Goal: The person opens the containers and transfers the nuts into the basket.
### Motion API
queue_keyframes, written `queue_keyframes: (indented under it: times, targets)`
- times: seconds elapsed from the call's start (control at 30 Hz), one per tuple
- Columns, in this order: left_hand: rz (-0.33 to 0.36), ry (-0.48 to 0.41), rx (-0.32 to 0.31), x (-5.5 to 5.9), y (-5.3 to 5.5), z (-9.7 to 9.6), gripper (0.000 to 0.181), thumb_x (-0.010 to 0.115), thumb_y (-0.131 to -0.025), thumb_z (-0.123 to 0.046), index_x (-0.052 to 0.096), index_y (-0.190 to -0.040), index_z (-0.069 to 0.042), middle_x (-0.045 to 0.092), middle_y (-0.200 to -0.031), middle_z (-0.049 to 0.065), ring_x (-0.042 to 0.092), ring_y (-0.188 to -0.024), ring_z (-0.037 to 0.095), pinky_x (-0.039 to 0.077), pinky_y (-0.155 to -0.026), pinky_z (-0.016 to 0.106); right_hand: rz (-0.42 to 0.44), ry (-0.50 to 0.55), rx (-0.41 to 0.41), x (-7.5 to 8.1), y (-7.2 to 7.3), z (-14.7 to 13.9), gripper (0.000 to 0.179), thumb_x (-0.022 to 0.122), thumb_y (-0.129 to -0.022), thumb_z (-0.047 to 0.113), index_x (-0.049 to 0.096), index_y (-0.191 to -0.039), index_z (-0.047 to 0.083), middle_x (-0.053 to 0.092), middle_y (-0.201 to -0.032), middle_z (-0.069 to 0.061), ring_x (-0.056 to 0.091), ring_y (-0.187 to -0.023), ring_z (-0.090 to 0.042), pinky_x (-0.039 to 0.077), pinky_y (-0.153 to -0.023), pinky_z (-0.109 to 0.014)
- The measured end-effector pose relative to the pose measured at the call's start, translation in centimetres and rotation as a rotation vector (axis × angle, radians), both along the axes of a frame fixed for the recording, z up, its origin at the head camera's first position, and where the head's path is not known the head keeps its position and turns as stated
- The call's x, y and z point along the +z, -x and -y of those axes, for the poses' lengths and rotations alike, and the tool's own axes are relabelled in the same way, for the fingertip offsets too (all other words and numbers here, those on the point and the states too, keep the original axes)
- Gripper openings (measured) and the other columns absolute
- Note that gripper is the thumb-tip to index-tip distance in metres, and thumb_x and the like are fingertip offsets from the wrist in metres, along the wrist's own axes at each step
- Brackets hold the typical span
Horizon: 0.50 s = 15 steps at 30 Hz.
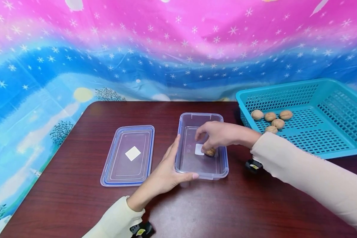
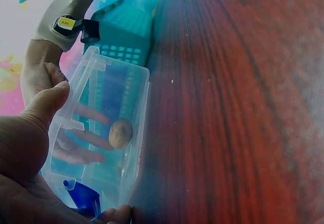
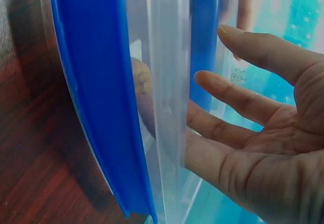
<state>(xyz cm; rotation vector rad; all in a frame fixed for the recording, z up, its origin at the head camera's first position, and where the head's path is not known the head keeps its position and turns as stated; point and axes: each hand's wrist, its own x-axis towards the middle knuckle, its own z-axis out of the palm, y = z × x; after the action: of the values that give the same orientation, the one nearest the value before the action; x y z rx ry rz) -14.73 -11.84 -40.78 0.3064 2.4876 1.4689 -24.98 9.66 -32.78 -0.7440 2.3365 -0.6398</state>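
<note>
A clear plastic box with blue side clips stands on the table. My left hand grips its near left corner, the thumb along the front rim and the fingers against the left side. My right hand reaches down inside the box from the right. Its fingers are spread and loosely bent above a walnut. That walnut lies low in the box in the left wrist view. In the right wrist view the box wall partly hides the walnut and the thumb beside it.
Left of the box lies its clear lid, flat, with a white square sticker. A turquoise basket stands at the right with several walnuts in its left part. Behind the table hangs a patterned cloth.
</note>
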Motion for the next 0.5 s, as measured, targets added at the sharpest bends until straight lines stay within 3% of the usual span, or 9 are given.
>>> queue_keyframes:
  times: [0.17,0.33,0.5]
  targets:
    - [0.002,-0.009,-0.003,0.0,0.0,0.0,0.130,0.093,-0.079,-0.034,0.001,-0.170,-0.029,0.014,-0.176,0.003,0.021,-0.160,0.028,0.025,-0.126,0.056,0.042,-0.041,-0.013,-0.5,-0.2,0.6,0.038,0.073,-0.083,0.001,0.068,-0.121,-0.001,0.070,-0.087,-0.011,0.065,-0.069,-0.016,0.059,-0.068,-0.032]
    - [-0.009,-0.010,-0.009,0.0,0.0,0.0,0.130,0.093,-0.079,-0.034,0.001,-0.170,-0.027,0.015,-0.176,0.005,0.023,-0.159,0.030,0.026,-0.125,0.057,0.049,-0.051,-0.023,-1.1,-0.3,0.8,0.035,0.073,-0.084,-0.001,0.069,-0.119,-0.001,0.068,-0.105,-0.012,0.065,-0.074,-0.014,0.059,-0.067,-0.031]
    - [-0.001,0.001,-0.005,0.1,-0.1,0.0,0.130,0.093,-0.079,-0.035,0.001,-0.170,-0.029,0.014,-0.176,0.003,0.020,-0.160,0.028,0.025,-0.126,0.057,-0.023,-0.051,0.002,-1.8,-0.3,1.0,0.026,0.075,-0.085,0.000,0.075,-0.111,-0.001,0.069,-0.096,-0.008,0.061,-0.078,-0.013,0.053,-0.069,-0.026]
